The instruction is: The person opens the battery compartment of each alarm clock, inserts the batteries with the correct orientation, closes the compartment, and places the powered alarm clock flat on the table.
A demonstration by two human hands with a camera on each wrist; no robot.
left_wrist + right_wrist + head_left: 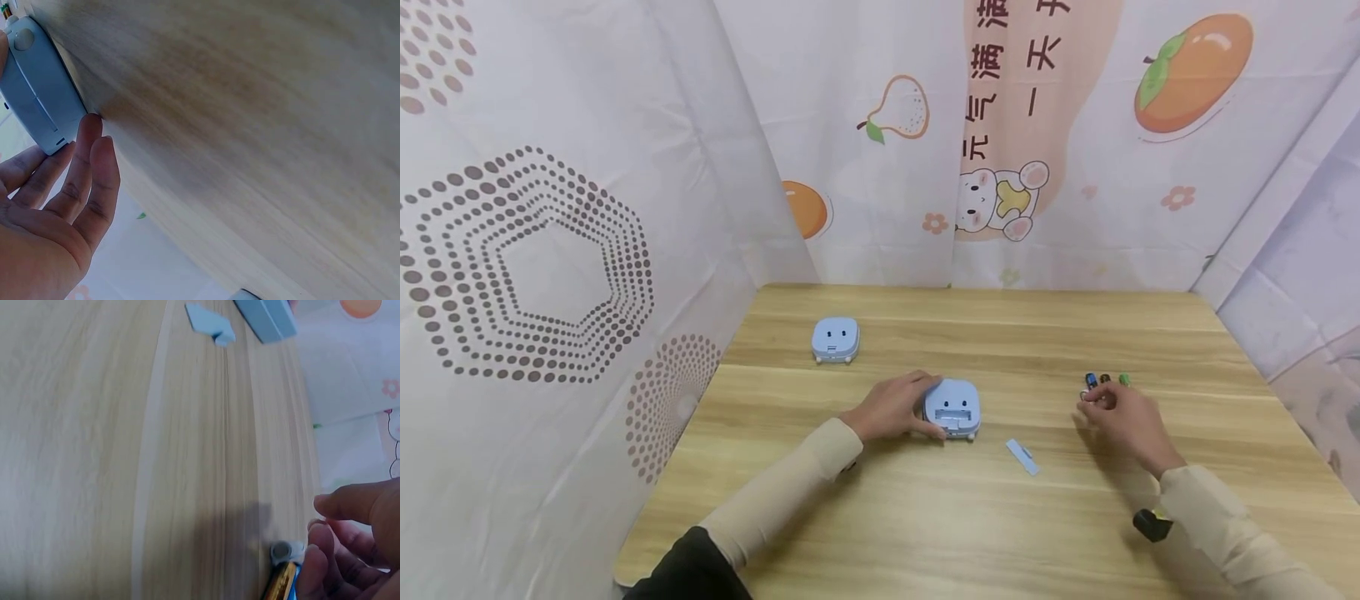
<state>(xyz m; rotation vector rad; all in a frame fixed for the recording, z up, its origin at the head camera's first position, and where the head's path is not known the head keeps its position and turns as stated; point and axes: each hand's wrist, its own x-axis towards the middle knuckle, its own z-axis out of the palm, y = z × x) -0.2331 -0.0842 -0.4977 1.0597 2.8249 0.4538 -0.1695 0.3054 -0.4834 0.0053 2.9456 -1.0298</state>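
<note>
My left hand [891, 408] grips a light-blue square device [952, 402] by its left side, thumb at the front edge and fingers behind. Two dark eye-like dots and an uncovered battery slot show on its top. In the left wrist view, the last fingers [99, 181] extend beside the device [44, 87]. To its right lies a slim light-blue battery cover [1022, 457]. My right hand [1126, 423] reaches down at a few small batteries [1091, 380], its fingertips beside them. The right wrist view shows a small gap between thumb and fingers, next to a battery's end [287, 551].
A second light-blue device [836, 339], with its top closed, stands at the back left of the wooden table [865, 533]. A green battery [1124, 379] lies right of the others. Printed white curtains [850, 208] hang behind and beside the table.
</note>
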